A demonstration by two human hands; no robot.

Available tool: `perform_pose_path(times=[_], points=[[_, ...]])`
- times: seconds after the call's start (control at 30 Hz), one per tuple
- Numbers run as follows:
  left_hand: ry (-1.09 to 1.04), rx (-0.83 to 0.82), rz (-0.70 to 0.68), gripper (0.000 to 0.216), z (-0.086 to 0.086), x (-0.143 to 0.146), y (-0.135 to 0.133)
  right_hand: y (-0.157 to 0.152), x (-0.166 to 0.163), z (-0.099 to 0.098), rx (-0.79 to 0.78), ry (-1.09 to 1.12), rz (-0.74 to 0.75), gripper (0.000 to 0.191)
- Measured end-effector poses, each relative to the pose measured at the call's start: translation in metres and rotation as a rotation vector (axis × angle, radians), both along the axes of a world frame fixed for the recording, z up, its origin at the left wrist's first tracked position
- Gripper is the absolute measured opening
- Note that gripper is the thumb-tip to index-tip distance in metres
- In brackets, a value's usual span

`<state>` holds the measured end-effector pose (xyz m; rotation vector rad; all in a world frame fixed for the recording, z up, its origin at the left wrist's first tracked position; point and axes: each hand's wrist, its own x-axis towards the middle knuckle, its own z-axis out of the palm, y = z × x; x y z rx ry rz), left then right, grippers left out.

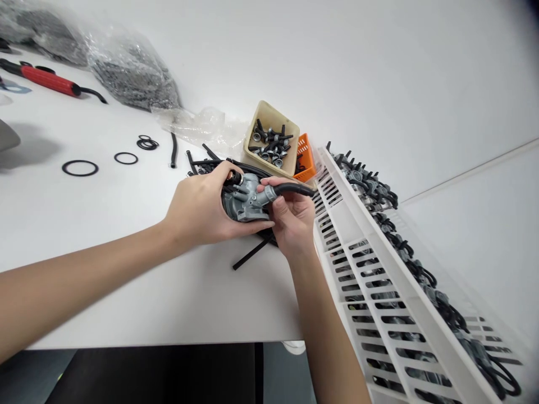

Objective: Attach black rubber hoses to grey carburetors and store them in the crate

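A grey metal carburetor [246, 199] is held in the air above the white table, in the middle of the head view. My left hand [197, 207] is wrapped around its left side, thumb on top and fingers below. From the fitting on its right side runs a short, thick black rubber hose [292, 189]. My right hand [297, 224] is closed around that fitting and the hose's base, thumb in front and fingers behind. A pile of thin black tubes [206, 163] lies behind and under the hands, partly hidden.
A beige bin [248, 143] of small black-and-metal fittings stands behind the hands, beside an orange basket [310, 160]. On the right, a slotted white crate [349, 224] holds several carburetors. Black rings [80, 173], a red-handled tool [50, 80] and a plastic bag of parts [130, 73] lie leftward.
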<state>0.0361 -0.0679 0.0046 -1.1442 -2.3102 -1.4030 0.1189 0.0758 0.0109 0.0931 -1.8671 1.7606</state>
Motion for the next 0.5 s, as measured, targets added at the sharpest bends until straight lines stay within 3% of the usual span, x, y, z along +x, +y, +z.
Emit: perform_pose_path(times=[0.5], points=[[0.082,-0.002,0.037,0.065,-0.0019,0.0001,0.0011,-0.0017,-0.0015,0.0006,0.061,0.048,0.005,0.023]])
